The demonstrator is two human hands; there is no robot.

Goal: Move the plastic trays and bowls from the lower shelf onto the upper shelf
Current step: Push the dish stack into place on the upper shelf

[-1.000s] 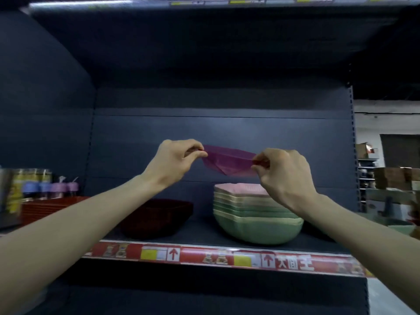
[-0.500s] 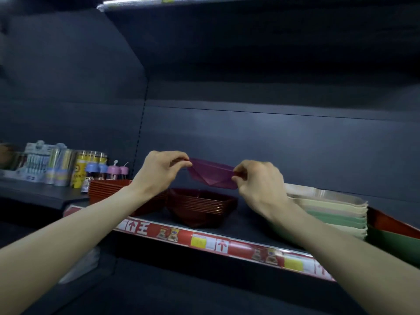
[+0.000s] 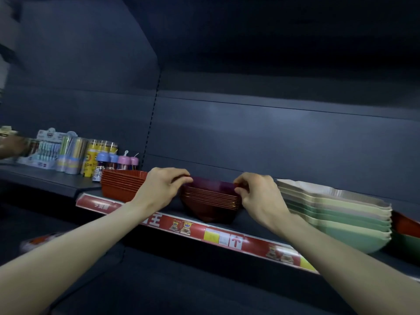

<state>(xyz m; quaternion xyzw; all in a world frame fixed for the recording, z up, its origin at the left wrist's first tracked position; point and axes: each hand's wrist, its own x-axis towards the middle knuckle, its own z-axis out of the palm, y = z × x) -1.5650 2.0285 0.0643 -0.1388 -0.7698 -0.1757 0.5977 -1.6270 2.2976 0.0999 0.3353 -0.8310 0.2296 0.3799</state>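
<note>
A purple plastic bowl (image 3: pixel 212 184) sits on top of a stack of dark red bowls (image 3: pixel 211 208) on the shelf (image 3: pixel 250 226). My left hand (image 3: pixel 162 188) pinches the purple bowl's left rim and my right hand (image 3: pixel 259 196) pinches its right rim. Left of that stack stands a stack of red trays (image 3: pixel 120 186). On the right is a stack of green and beige bowls (image 3: pixel 336 212).
Bottles, cups and packaged goods (image 3: pixel 75 155) stand on the adjoining shelf at the left. A red and green bowl (image 3: pixel 406 233) shows at the right edge. A red price strip (image 3: pixel 204 230) runs along the shelf front. The dark back panel (image 3: pixel 250 133) rises behind.
Both hands have carried the purple bowl leftward from above the green stack and lowered it onto the dark red stack. The view has swung left.
</note>
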